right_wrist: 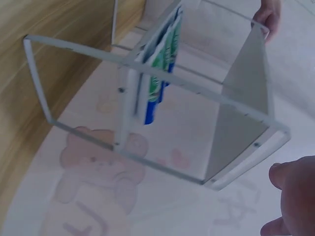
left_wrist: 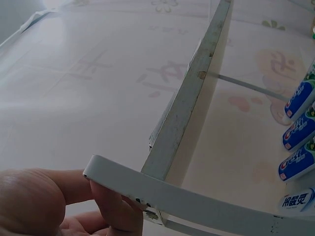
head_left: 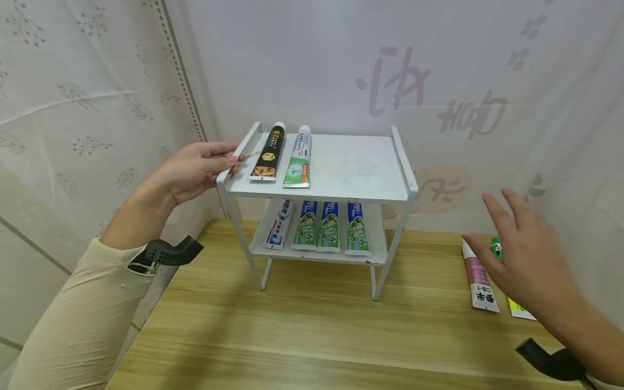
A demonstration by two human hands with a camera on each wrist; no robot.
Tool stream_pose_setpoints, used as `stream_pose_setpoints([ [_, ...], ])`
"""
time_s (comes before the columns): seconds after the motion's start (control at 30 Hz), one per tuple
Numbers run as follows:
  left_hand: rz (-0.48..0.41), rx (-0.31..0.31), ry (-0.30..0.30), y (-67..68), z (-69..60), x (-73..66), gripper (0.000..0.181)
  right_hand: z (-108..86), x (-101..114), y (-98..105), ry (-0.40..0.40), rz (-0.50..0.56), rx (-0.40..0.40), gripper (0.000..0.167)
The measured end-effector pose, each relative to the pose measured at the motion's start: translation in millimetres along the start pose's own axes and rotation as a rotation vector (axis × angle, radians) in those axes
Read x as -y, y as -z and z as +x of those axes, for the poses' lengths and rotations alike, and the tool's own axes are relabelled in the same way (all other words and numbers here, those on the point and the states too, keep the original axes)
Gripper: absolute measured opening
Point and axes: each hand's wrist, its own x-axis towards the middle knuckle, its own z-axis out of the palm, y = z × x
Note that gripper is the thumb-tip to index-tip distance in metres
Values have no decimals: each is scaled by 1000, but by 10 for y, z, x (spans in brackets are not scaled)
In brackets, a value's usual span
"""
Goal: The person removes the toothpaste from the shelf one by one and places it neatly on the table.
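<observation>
My left hand [head_left: 197, 169] pinches the white rack [head_left: 356, 168] at its left edge; I'd keep that steady. Right hand [head_left: 533, 252] spread, empty; I'd grip the pink-white tube [head_left: 478, 273] mid-body, lightly.

"CB-1" stands on the purple-and-white tube [head_left: 480, 281] near the back edge of the counter [head_left: 292, 336]. Along the lower shelf [head_left: 377, 238], the white-and-blue tube [left_wrist: 298, 200] at its left edge reads "冷酸灵", and three green-and-blue tubes [left_wrist: 297, 164] towards its right edge read "Crest".
</observation>
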Motion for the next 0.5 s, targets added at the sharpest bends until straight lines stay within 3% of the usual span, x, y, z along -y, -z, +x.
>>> stream_pose_setpoints([
  [0.5, -12, 1, -3, -18, -26, -24, 58, 356, 619, 323, 171, 6, -41, 75],
])
